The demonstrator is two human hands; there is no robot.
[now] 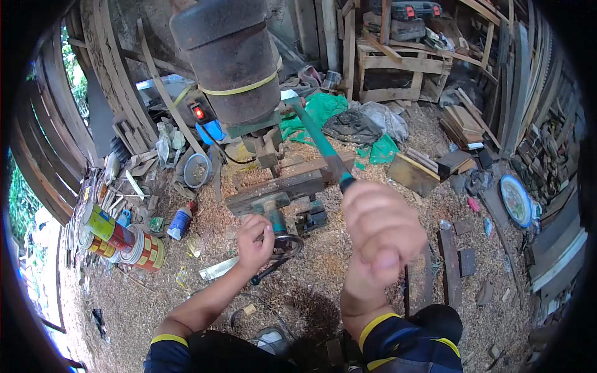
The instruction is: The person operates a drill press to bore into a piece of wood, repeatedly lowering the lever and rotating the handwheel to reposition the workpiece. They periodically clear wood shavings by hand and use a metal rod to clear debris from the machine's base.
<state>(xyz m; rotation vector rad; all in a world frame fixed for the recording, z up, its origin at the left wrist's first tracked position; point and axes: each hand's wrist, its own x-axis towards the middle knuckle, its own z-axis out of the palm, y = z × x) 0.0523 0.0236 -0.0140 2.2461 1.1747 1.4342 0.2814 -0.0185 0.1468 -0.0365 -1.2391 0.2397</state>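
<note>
My right hand (382,227) is wrapped round the black grip of a long green lever (320,140), which slants up to a machine with a dark, rusty motor housing (233,68). Below the housing, a wooden beam (277,191) lies across the machine's vise. My left hand (255,241) is closed with curled fingers, right beside the dark handwheel (288,246) under the vise. Whether those fingers hold the wheel's rim is hidden. A switch (198,112) glows red at the housing's left.
Wood shavings cover the floor. Stacked paint cans (143,248) and a blue-white bottle (180,222) stand left. Green cloth (320,109) lies behind the lever. Boards (463,124) and a round plate (516,200) are at right. Planks lean along both walls.
</note>
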